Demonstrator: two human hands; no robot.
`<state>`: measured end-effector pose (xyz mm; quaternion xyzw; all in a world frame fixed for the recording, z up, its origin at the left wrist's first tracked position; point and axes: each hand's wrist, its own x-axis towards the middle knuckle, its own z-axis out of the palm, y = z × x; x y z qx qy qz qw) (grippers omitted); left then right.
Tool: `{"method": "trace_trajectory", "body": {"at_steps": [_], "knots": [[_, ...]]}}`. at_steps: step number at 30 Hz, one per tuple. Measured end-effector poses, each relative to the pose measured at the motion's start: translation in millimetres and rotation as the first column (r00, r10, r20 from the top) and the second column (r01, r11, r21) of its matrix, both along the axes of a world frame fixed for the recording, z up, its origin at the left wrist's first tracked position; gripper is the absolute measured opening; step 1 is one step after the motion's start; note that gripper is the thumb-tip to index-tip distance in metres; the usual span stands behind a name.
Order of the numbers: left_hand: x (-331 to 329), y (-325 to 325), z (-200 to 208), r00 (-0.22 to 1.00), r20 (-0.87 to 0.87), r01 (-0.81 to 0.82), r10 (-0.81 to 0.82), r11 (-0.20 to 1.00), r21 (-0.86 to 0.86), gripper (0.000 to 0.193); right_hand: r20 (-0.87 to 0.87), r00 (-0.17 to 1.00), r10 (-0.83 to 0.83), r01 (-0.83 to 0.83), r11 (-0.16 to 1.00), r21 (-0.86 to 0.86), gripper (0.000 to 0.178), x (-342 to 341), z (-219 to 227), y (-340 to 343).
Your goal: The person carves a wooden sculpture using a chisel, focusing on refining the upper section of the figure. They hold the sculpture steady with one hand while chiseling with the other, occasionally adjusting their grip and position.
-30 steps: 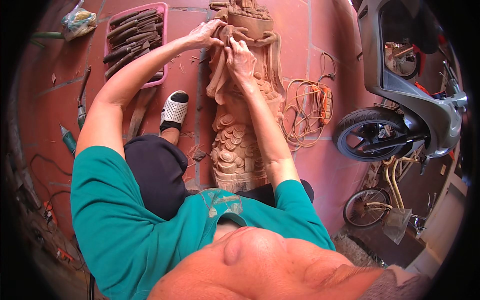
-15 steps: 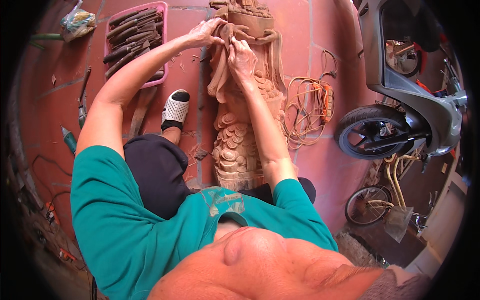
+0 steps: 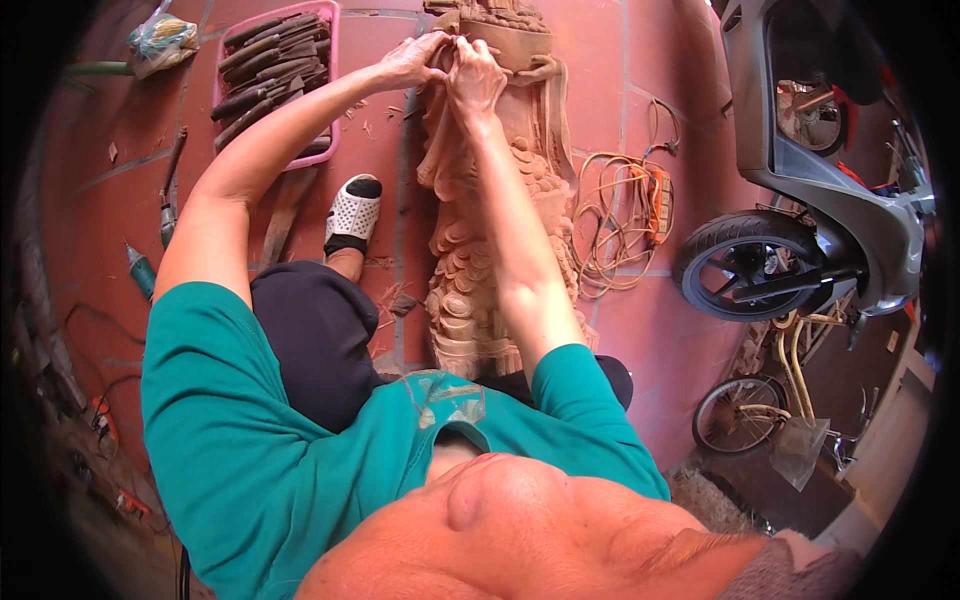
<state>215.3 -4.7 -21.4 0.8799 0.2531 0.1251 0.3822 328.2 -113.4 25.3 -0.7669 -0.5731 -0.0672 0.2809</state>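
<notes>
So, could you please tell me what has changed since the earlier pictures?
The right hand has moved farther up the wooden carving, closer to the left hand. Any grip change is unclear. The left hand, pink tray and carving stayed put.

The floor (image 3: 590,100) is covered with red tiles, parted by greyish joints and washed with a pinkish sheen toward the right. A grey motor scooter (image 3: 885,240) is parked along the right side, where a bicycle (image 3: 742,411) is also seen, lower down.

No readable lettering, numbers or signs — just an indistinct print (image 3: 466,408) on the green shirt (image 3: 225,420).
</notes>
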Motion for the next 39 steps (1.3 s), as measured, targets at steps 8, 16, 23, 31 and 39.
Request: {"method": "trace_trajectory", "body": {"at_steps": [8, 16, 23, 31, 39], "knots": [[-2.1, -7.4, 8.7, 0.999, 0.008, 0.038, -0.038, 0.999, -0.037, 0.068, -0.078, 0.994, -0.077, 0.073, 0.996, -0.048, 0.019, -6.3, 1.2, -22.4], [-0.3, -7.1, 9.4, 0.999, -0.031, 0.029, -0.03, 0.999, -0.025, 0.072, -0.109, 0.994, -0.025, 0.015, 0.995, -0.095, 0.027, -3.8, 8.9, -63.0], [-1.8, -6.1, 11.6, 1.0, -0.021, 0.021, -0.021, 1.0, -0.021, 0.069, 0.029, 0.999, -0.026, 0.026, 1.0, -0.001, 0.021, -0.9, -4.5, -36.9], [1.9, -8.6, 15.8, 0.998, -0.039, 0.049, -0.05, 0.998, -0.028, 0.07, 0.058, 0.998, -0.018, 0.018, 1.0, -0.014, 0.02, 5.2, 0.3, -9.6], [-1.8, -7.1, 14.3, 0.999, -0.038, 0.031, -0.033, 0.998, -0.045, 0.07, -0.072, 0.996, -0.059, 0.051, 0.993, -0.11, 0.02, -1.0, 7.7, -22.9]]}}
